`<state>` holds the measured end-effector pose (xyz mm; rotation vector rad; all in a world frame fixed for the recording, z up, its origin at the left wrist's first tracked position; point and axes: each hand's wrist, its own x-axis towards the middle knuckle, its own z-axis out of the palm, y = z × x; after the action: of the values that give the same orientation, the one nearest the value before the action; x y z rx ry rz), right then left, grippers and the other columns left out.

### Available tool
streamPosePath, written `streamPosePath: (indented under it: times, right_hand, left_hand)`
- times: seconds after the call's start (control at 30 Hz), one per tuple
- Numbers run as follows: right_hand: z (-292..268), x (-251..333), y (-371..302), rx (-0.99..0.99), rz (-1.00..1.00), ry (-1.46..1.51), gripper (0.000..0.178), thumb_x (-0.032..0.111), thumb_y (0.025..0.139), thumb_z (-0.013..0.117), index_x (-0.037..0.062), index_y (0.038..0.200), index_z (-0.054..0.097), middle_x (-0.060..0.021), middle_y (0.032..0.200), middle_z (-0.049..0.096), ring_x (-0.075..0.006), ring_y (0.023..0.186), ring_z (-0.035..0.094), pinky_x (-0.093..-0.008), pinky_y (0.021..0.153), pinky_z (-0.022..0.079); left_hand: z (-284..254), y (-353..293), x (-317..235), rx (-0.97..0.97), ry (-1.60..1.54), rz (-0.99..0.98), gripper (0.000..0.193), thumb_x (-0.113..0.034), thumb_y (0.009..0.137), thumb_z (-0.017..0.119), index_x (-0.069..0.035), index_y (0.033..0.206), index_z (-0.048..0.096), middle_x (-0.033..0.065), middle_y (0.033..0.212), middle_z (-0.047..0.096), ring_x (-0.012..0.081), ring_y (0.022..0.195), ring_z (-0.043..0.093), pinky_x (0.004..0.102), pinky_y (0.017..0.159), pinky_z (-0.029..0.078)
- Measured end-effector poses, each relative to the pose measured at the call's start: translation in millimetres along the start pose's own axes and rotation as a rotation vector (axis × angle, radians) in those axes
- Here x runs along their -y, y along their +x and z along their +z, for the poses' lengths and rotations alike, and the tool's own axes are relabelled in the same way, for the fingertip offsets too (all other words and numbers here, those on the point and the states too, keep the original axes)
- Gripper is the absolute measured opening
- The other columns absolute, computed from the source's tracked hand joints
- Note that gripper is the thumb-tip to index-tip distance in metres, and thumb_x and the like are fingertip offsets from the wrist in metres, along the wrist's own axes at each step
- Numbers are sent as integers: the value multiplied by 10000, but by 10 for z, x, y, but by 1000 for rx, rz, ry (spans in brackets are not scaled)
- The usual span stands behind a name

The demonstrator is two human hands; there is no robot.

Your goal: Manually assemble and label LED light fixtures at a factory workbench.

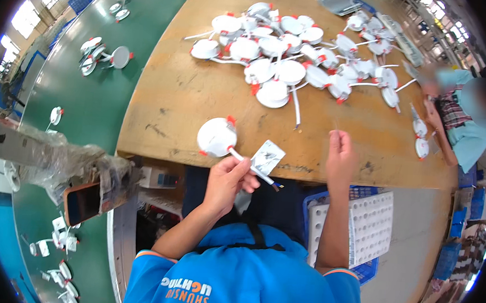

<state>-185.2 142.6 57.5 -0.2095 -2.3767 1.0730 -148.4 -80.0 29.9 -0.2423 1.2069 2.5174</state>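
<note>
White with two red clips point(231, 120), one round lamp point(217, 137) shows at eleven o'clock from our left hand point(230, 179), over the worktop point(167, 112); that hand's fingers grip its one cable point(261, 175), coloured wire ends point(277, 185) showing. Our right hand point(341, 153) has its fingers pinched together; whether anything thin is between them, we cannot tell. One card point(268, 157) shows at two o'clock from the left hand. We judge this lamp partway; the pile point(273, 91) at one o'clock, over twenty overlapping lamps, seems left to do.
</note>
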Motion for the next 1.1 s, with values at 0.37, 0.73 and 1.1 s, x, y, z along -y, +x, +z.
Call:
streamPosePath:
  times: [0.37, 0.73, 1.1]
  right_hand:
    - [-148, -217, 296, -22, -335, -454, 204, 142, 761, 562, 48, 941, 581, -102, 836, 530, -298, 802, 464, -388, 712, 380]
    - [-829, -805, 633, -128, -133, -422, 318, 154, 729, 588, 33, 1020, 546, -149, 949, 505, -311, 934, 448, -400, 822, 355]
    - [-1948, -2119, 1176, -610, 387, -865, 458, 246, 675, 613, -19, 1035, 514, -179, 1057, 523, -336, 1035, 445, -420, 883, 344]
  left_hand:
    - [-68, 216, -447, -10, -334, -4, 172, -220, 880, 484, -52, 848, 501, 28, 685, 526, 80, 539, 476, 181, 447, 424]
    - [-280, -145, -230, -114, 583, 377, 153, -136, 859, 488, -4, 857, 567, 67, 665, 566, 116, 517, 514, 202, 432, 378]
    - [-165, 334, -4, -136, 1532, 1268, 64, -17, 660, 572, -24, 688, 515, 95, 564, 440, 257, 463, 439, 335, 434, 348]
